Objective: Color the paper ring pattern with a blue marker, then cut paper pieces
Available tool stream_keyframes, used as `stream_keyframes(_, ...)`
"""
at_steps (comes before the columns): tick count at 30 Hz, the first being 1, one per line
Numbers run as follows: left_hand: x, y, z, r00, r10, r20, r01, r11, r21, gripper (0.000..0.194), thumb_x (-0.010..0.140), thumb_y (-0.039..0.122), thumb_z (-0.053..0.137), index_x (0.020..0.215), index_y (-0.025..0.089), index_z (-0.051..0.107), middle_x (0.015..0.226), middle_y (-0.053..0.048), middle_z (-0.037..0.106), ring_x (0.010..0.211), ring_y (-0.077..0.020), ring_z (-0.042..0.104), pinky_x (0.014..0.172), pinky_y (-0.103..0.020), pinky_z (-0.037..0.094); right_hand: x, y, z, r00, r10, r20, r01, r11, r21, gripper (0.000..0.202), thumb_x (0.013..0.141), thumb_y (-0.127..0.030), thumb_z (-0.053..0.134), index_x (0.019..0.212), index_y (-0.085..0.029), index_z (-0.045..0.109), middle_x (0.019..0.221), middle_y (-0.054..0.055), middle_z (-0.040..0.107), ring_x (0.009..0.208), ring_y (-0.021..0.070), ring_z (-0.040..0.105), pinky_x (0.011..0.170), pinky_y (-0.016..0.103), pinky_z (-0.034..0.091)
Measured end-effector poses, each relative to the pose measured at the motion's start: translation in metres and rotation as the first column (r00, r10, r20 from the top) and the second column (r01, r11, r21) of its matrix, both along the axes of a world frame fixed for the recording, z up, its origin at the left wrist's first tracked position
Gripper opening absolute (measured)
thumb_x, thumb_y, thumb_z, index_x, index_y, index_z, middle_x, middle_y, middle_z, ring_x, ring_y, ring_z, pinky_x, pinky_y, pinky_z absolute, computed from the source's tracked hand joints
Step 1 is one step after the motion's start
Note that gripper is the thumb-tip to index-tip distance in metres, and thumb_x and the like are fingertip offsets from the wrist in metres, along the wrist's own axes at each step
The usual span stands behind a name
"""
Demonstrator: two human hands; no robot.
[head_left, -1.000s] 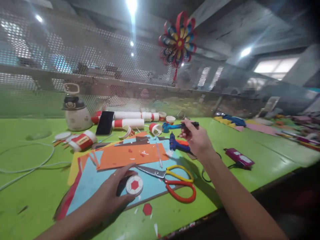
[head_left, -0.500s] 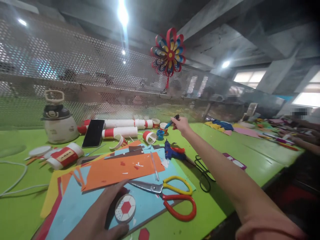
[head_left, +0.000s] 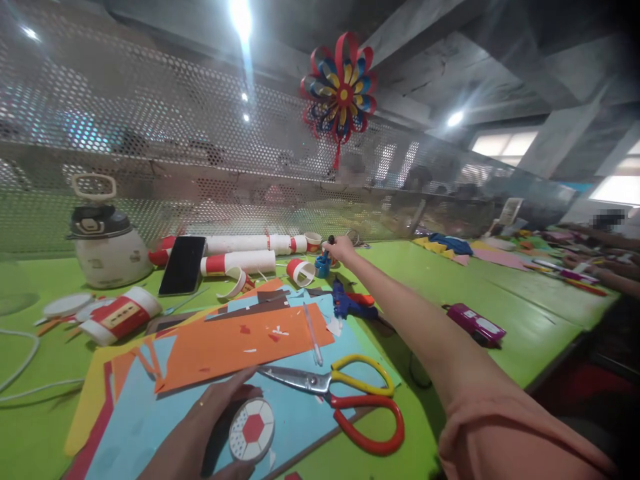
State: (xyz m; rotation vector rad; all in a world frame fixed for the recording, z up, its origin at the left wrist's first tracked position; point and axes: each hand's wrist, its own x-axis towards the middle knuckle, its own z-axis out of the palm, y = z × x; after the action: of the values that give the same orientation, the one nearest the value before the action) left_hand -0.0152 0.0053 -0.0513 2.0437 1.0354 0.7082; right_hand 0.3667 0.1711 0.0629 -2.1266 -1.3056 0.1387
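Note:
My left hand (head_left: pixel 200 427) curls around a small round white disc (head_left: pixel 251 430) with a red hexagon in its middle and dotted patches at one side. Thumb and fingers lie at the disc's edges, above light blue paper (head_left: pixel 133 417). Far forward, my right hand (head_left: pixel 341 249) pinches a slim blue pen-like tool (head_left: pixel 327 248) with a black end. It stands nearly upright at a small blue pot (head_left: pixel 323 268); whether its tip is inside, I cannot tell. Large scissors (head_left: pixel 325 387) with yellow and red handles lie half open beside my left hand.
Orange paper (head_left: pixel 240 343) with scraps lies on the stack. A blue glue gun (head_left: pixel 350 303) rests beyond it. Paper-cup pieces (head_left: pixel 300 272), white rolls (head_left: pixel 240 262), a phone (head_left: pixel 183 265) and a white bottle (head_left: pixel 113 250) stand farther back. A purple box (head_left: pixel 475 323) is right of my forearm.
My right hand has moved slightly left and tipped the blue tool from slanted to nearly upright at the blue pot. My left hand stays around the disc. The view has shifted a little.

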Motion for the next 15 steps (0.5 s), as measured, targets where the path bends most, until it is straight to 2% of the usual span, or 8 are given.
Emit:
stream_keyframes(3, -0.002, 0.001, 0.0, 1.0, 0.0, -0.026, 0.0, 1.0, -0.003, 0.075, 0.066, 0.028, 0.066, 0.138, 0.032, 0.048, 0.126, -0.004, 0.068, 0.123, -0.0333, 0.058, 0.109, -0.048, 0.043, 0.002, 0.005, -0.009, 0.999, 0.004, -0.043, -0.005, 0.999, -0.036, 0.033, 0.093, -0.034, 0.061, 0.121, -0.016, 0.06, 0.121, 0.008, 0.062, 0.102, 0.0232, 0.064, 0.085, 0.042, 0.055)
stream_keyframes(6, -0.004, 0.0, 0.0, 0.999, 0.004, -0.044, -0.004, 1.0, -0.003, 0.073, 0.068, 0.031, 0.065, 0.139, 0.032, 0.048, 0.128, -0.005, 0.067, 0.125, -0.0338, 0.056, 0.11, -0.051, 0.041, 0.008, 0.007, -0.01, 0.997, 0.002, -0.083, -0.005, 1.0, -0.028, 0.033, 0.093, -0.034, 0.061, 0.121, -0.016, 0.06, 0.121, 0.008, 0.062, 0.102, 0.0235, 0.064, 0.085, 0.043, 0.055)
stream_keyframes(10, -0.002, -0.003, 0.0, 0.998, 0.04, -0.057, -0.04, 0.999, 0.006, 0.068, 0.07, 0.033, 0.064, 0.137, 0.029, 0.05, 0.129, -0.007, 0.066, 0.124, -0.0339, 0.057, 0.109, -0.05, 0.044, 0.016, 0.008, -0.002, 0.99, -0.003, -0.141, 0.009, 0.999, 0.044, 0.034, 0.093, -0.034, 0.061, 0.121, -0.016, 0.06, 0.121, 0.008, 0.062, 0.102, 0.0235, 0.064, 0.085, 0.043, 0.055)
stream_keyframes(15, 0.002, -0.006, 0.003, 0.998, 0.063, -0.025, -0.062, 0.998, 0.033, 0.061, 0.071, 0.033, 0.061, 0.131, 0.025, 0.055, 0.13, -0.007, 0.066, 0.124, -0.0322, 0.058, 0.105, -0.045, 0.048, 0.023, 0.002, 0.013, 0.974, 0.013, -0.228, 0.032, 0.98, 0.196, 0.034, 0.094, -0.033, 0.06, 0.123, -0.016, 0.058, 0.123, 0.009, 0.061, 0.103, 0.0224, 0.064, 0.085, 0.043, 0.055)
